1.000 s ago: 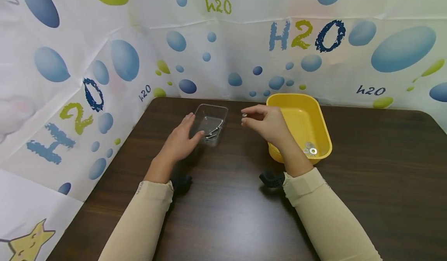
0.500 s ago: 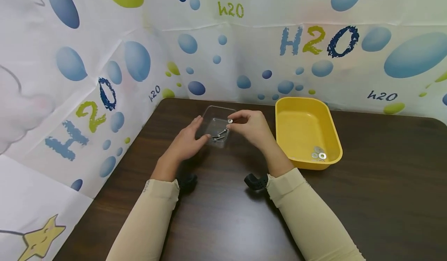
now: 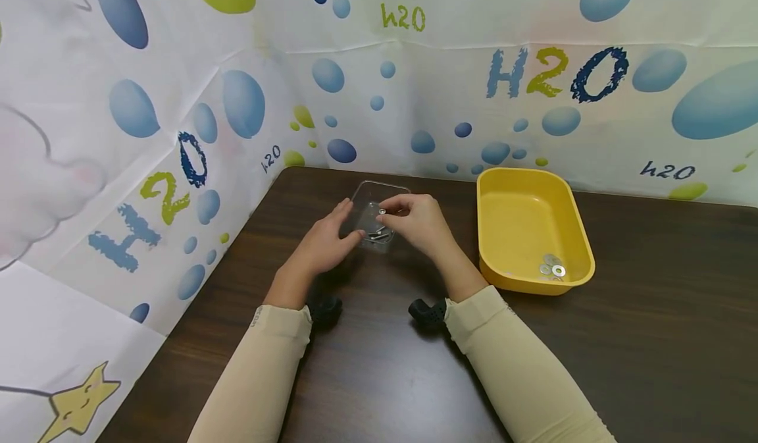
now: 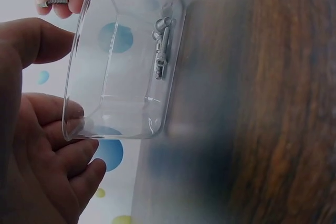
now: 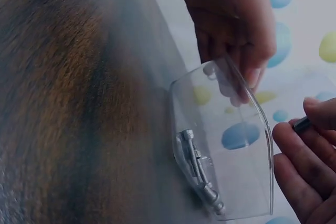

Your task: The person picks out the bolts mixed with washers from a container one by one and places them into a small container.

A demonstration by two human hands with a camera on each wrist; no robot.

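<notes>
My right hand [image 3: 417, 222] pinches a short threaded bolt [image 4: 56, 0] between thumb and fingertips, above the clear plastic box [image 3: 387, 184]. In the head view only the bolt's round end shows. My left hand [image 3: 322, 242] lies along the box's left side, fingers extended and loosely bent at the rim, with the thumb by its near edge. Several silvery bolts [image 4: 161, 48] lie together on the floor of the box, toward the near side in the head view. The right wrist view shows the left hand's fingers behind the clear wall.
A yellow tub [image 3: 521, 226] stands to the right of the box, with several flat washers [image 3: 556, 270] in its near right corner. The dark wooden table [image 3: 379, 377] ends at the back against a white sheet [image 3: 450, 8] printed with blue and green drops.
My right hand has moved left from beside the yellow tub to over the clear box, still pinching the bolt. The left hand stays beside the box. The head view has shifted slightly left.
</notes>
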